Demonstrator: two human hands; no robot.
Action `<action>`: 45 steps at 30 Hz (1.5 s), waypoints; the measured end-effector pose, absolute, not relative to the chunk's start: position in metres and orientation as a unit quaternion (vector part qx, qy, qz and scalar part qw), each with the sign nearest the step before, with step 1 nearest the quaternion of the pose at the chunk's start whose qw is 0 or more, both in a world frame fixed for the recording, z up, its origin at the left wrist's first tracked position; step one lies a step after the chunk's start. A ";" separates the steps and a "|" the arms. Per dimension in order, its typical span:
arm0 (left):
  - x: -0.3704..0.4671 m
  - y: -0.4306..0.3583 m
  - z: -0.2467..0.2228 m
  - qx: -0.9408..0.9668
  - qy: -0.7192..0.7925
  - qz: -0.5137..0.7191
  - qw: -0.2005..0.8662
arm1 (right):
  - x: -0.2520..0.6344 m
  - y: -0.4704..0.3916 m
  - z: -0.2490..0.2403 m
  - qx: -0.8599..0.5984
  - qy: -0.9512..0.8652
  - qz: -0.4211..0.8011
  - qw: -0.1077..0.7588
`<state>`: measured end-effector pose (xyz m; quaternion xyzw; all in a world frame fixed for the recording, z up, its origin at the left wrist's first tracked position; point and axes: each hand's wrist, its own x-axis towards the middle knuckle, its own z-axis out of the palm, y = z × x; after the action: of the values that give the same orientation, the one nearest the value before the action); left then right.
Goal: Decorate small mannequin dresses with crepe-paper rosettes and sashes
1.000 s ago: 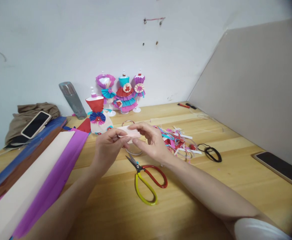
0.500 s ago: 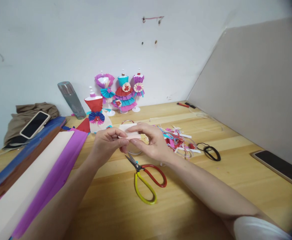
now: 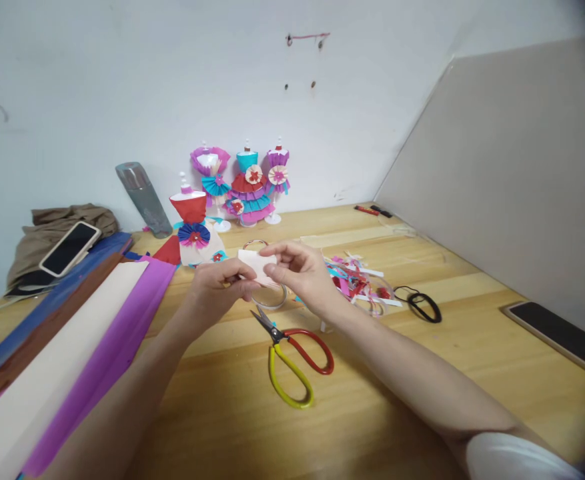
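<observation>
Between my two hands is a small pale cream piece of paper (image 3: 253, 265), held up above the table. My left hand (image 3: 222, 281) pinches its left edge between thumb and fingers. On the other side my right hand (image 3: 299, 273) grips it with thumb and forefinger. Behind and below the paper, partly hidden, lies a roll of clear tape (image 3: 272, 305). Scissors (image 3: 277, 337) with one red and one yellow handle lie on the table just below my hands, blades slightly apart.
Small dress forms in crepe-paper dresses (image 3: 247, 190) stand by the wall, one nearer (image 3: 191, 210). Paper sheets (image 3: 87, 347), a phone (image 3: 71, 249) and a tilted flask (image 3: 143, 200) lie left. Paper scraps (image 3: 357, 280), a black cord (image 3: 425, 307) and another phone (image 3: 562, 333) lie right.
The cream paper has turned so that more of its flat face shows. My right fingers have shifted on it, and the tape roll below is less covered.
</observation>
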<state>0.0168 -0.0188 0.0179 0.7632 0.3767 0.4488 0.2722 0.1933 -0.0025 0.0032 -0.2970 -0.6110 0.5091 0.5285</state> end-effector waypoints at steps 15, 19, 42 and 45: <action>0.019 -0.019 0.021 0.647 0.394 0.533 0.376 | 0.196 -0.014 0.012 -0.279 -0.774 0.229 0.521; 0.021 -0.020 0.021 0.637 0.393 0.532 0.396 | 0.195 -0.013 0.010 -0.287 -0.759 0.251 0.528; 0.035 -0.031 0.013 0.606 0.404 0.569 0.382 | 0.192 -0.016 0.006 -0.323 -0.700 0.253 0.585; 0.039 -0.034 0.010 0.612 0.428 0.577 0.331 | 0.191 -0.016 0.005 -0.333 -0.690 0.250 0.592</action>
<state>0.0393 -0.0343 0.0097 0.6120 0.4278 0.5767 0.3314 0.1909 -0.0163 0.0045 -0.3328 -0.6901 0.2498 0.5921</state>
